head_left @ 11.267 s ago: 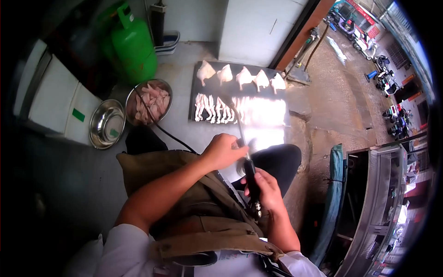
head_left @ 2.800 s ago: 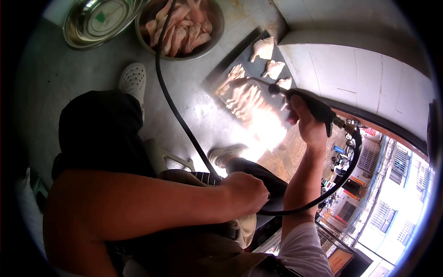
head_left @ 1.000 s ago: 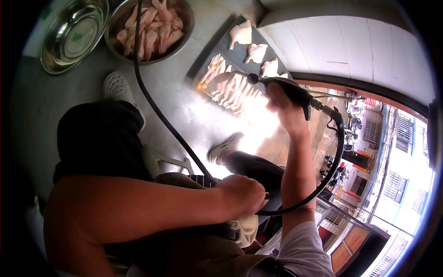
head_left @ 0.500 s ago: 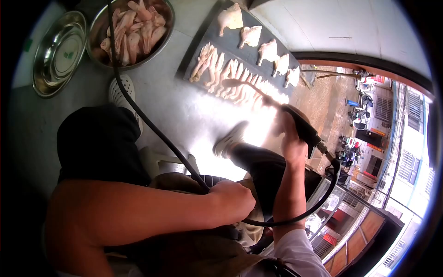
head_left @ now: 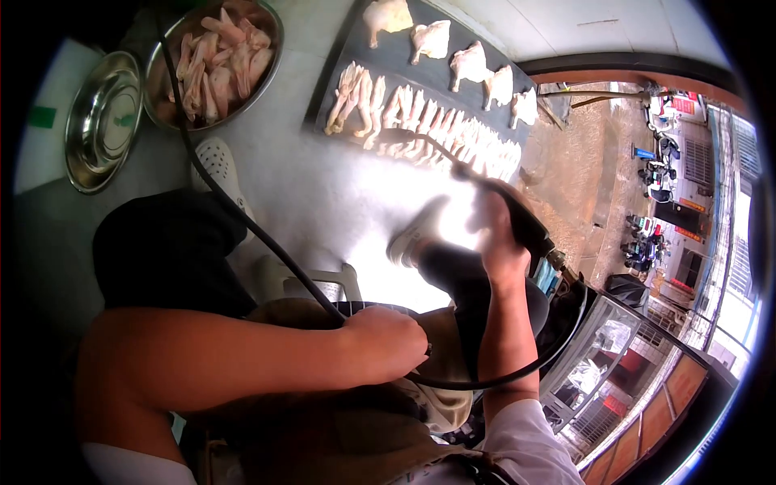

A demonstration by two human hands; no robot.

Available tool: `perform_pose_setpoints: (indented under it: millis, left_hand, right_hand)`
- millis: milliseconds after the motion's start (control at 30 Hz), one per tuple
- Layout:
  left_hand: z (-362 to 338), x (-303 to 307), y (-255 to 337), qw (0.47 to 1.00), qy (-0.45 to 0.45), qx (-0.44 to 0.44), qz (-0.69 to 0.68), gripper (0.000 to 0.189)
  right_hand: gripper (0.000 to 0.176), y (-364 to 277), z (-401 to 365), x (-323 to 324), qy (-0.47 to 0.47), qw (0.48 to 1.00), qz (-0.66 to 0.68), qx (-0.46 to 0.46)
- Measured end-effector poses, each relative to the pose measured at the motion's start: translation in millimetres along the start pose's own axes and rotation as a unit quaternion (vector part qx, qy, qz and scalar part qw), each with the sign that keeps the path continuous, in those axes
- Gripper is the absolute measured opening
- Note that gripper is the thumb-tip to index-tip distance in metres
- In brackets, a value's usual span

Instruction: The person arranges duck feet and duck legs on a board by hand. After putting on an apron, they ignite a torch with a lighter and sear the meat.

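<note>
My right hand (head_left: 505,252) is wrapped around the black handle of a torch (head_left: 524,220). The torch's thin neck reaches up and left, and its head lies over the near edge of a row of long, pale poultry pieces (head_left: 428,121). Glare hides much of the area around my fingers. A black hose (head_left: 255,228) runs from the top left down to my left hand (head_left: 384,343), which is closed on it near my lap. From there the hose loops under my right forearm to the fitting at the torch's back end. Whether a flame burns is not visible.
The poultry lies on a dark board (head_left: 356,56), with several leg pieces (head_left: 430,40) along its far side. A steel bowl (head_left: 273,61) of raw poultry stands at upper left beside a shiny steel basin (head_left: 103,121). A street with parked scooters is at right.
The view has shifted, so the board and bowl sit slightly differently in frame. The torch head has moved a little left along the row. Both hands keep their holds.
</note>
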State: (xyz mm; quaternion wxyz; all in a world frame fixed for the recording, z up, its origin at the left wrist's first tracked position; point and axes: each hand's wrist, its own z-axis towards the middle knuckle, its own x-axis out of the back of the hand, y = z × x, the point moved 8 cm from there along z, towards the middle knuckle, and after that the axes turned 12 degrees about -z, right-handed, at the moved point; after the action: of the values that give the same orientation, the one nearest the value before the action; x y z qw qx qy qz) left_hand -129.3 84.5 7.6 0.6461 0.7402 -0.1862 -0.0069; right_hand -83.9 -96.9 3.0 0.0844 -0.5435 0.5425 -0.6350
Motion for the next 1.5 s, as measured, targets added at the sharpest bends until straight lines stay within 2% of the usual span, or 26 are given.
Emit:
perform_pose_setpoints:
  millis: [67, 167, 367, 533, 1067, 1233, 1333, 1500]
  left_hand:
    - [2, -1, -2, 1.000, 0.005, 0.005, 0.002, 0.037]
    - [5, -3, -8, 1.000, 0.005, 0.023, -0.011, 0.035]
    - [8, -9, -12, 0.999, -0.023, 0.025, -0.003, 0.031]
    - [9, -11, -12, 0.999, -0.027, 0.006, 0.018, 0.029]
    - [2, -7, -15, 0.999, -0.026, 0.028, 0.015, 0.026]
    - [0, -9, -15, 1.000, -0.012, 0.007, 0.028, 0.027]
    - [-2, -6, -18, 0.999, -0.006, 0.038, 0.000, 0.025]
    - [-6, -3, -18, 0.999, -0.015, 0.035, 0.010, 0.021]
  right_hand:
    - [0.036, 6, -3, 4, 0.017, 1.000, 0.009, 0.010]
    - [0.036, 10, -5, 3, -0.023, 1.000, -0.011, -0.001]
    - [0.037, 7, -10, 10, 0.014, 0.999, -0.036, 0.015]
    - [0.038, 6, -10, 9, -0.006, 0.999, -0.030, 0.009]
    - [0.040, 9, -8, 0, -0.027, 0.999, -0.018, 0.007]
    - [0.041, -2, 1, 2, 0.010, 0.998, -0.043, 0.043]
    - [0.040, -6, 8, 3, 0.023, 0.997, -0.053, 0.059]
    - [0.042, -17, 16, 2, 0.020, 0.995, -0.080, 0.063]
